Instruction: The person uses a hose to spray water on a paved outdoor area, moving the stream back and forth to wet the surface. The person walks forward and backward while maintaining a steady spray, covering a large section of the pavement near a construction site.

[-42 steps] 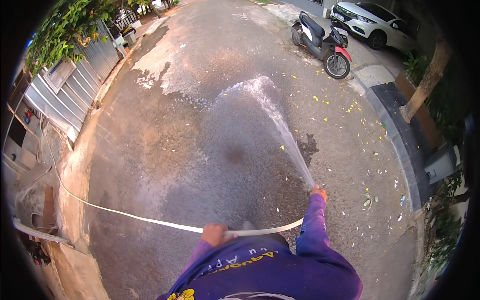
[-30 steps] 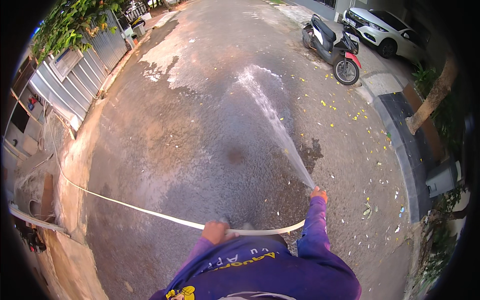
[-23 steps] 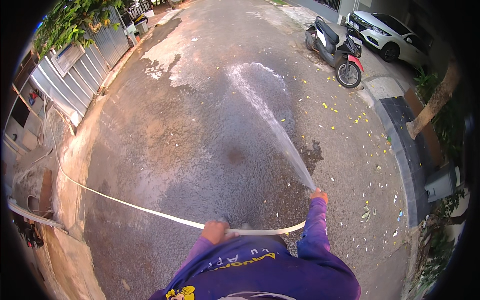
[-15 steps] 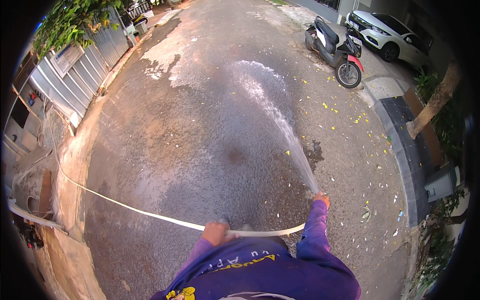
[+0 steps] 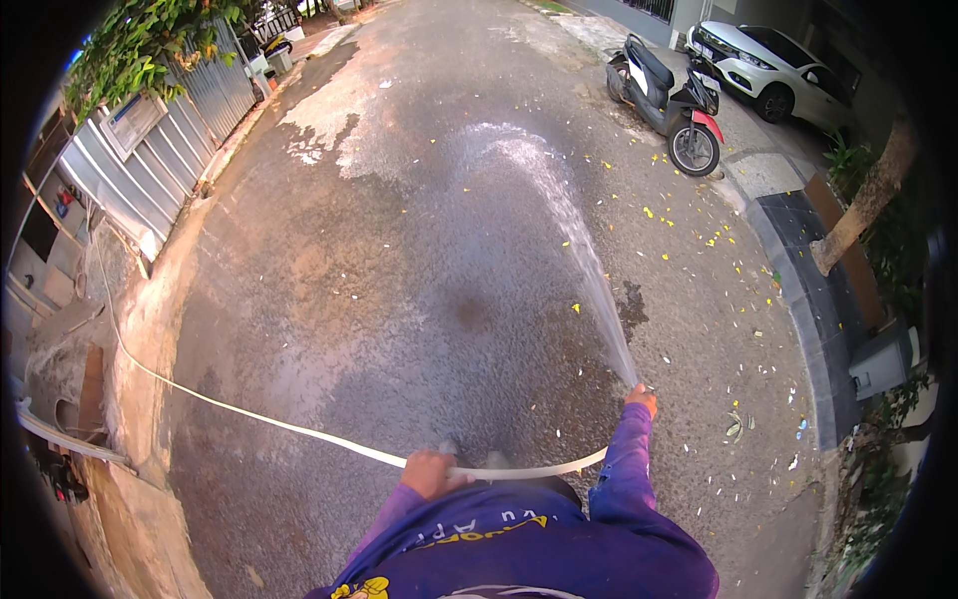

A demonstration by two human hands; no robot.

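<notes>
A pale cream hose comes in from the left roadside and curves across in front of my body. My left hand is closed around it near my waist. Out to the right, my right hand grips the hose's outlet end, whose tip is mostly hidden by the fingers. From there a white stream of water arcs forward and leftward, landing on the wet asphalt road. Purple sleeves cover both my forearms.
A parked scooter and a white car stand at the far right. Along the left edge runs a corrugated metal fence. A tree trunk and grey bin are at right; yellow leaves dot the road.
The water stream has swung slightly to the right, its middle now arcing more steeply. Both hands keep their grip on the hose, with my left hand a little lower in view.
</notes>
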